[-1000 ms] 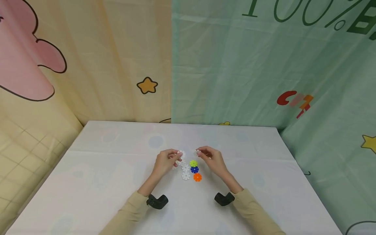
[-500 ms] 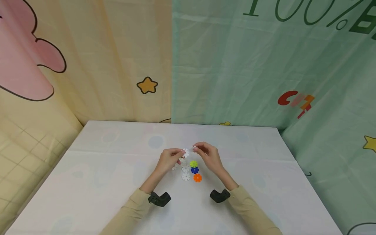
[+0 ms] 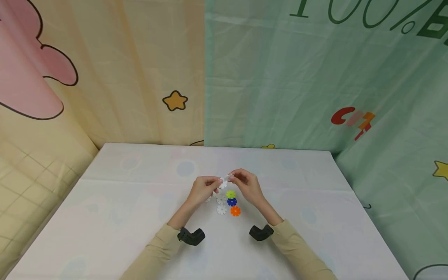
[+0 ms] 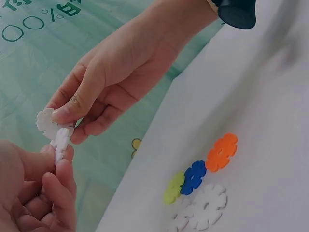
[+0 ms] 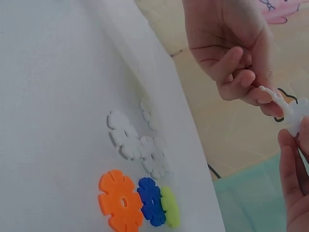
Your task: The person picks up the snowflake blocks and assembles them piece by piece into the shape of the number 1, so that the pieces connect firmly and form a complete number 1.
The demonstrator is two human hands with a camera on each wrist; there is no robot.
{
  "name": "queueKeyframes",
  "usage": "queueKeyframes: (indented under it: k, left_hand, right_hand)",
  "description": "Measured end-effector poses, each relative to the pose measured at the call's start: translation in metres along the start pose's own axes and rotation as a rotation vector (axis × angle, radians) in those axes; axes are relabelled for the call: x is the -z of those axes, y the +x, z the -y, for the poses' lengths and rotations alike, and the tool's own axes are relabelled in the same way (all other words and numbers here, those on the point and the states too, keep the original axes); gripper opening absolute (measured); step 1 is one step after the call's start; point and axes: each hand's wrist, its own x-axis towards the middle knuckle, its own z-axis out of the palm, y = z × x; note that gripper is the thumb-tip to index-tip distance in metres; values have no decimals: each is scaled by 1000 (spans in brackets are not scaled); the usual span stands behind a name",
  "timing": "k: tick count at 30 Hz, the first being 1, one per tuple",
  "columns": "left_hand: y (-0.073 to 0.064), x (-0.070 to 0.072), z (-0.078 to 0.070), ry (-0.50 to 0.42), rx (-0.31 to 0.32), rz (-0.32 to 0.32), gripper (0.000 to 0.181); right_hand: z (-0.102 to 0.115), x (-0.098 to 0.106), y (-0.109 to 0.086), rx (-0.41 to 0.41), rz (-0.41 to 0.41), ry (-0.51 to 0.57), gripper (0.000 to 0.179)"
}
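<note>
My left hand (image 3: 203, 189) pinches a white notched plastic flower disc (image 4: 61, 144) between thumb and fingers. Facing it, my right hand (image 3: 247, 184) pinches a second white flower disc (image 4: 47, 122) by its edge. The rims of these two discs meet at an angle, raised over the table, as the left wrist view shows. In the right wrist view the left hand's disc (image 5: 275, 98) appears nearly edge-on, and fingers cover part of the other one. Below the hands lie an orange disc (image 3: 235, 211), a blue disc (image 3: 231, 202) and a yellow-green disc (image 3: 230, 194).
Several more white discs (image 3: 221, 210) lie beside the coloured row, partly under the left hand in the head view. A pale cloth covers the table (image 3: 140, 217). Printed curtains (image 3: 280, 97) hang behind its far edge. Each wrist carries a black camera mount (image 3: 191, 236).
My right hand has moved left and slightly up, my left hand slightly right. The two white discs, apart a second ago, now meet. The discs on the table have stayed put.
</note>
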Motion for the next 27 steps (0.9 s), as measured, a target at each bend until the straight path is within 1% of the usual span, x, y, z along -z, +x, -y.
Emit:
queueKeyframes:
  k: [2,4,6,9,11,16,20,23,26,27]
  left_hand:
    - [0,-2,0,-37,-7,-13,23]
    - [-3,-2,-8,-71,7,-7,23]
    - [-3,-3,-8,-98,19,-10,23]
    - [-3,-4,-8,-99,32,4,22]
    - [0,-6,-1,-105,28,5,22]
    - [2,-4,0,-119,12,51,23]
    - [2,-2,1,-125,-16,118,27]
    - [1,0,0,-116,-42,161,30]
    - [0,3,-1,-89,-63,175,31]
    - [-1,4,-1,-78,-69,174,32]
  right_hand:
    - [0,0,0,5,-6,10,11]
    - [-1,-1,0,1,-7,29,10]
    - [-3,-2,-1,-11,-7,46,10]
    - [-3,-2,-2,-23,5,57,11]
    - [-2,0,-3,-25,12,46,11]
    - [2,6,-1,-45,23,-2,13]
    - [4,8,0,-42,-13,-62,14]
    - [6,7,0,-55,-45,-105,16]
    - [8,5,0,-74,-66,-138,18]
    - [5,3,1,-85,-71,-144,19]
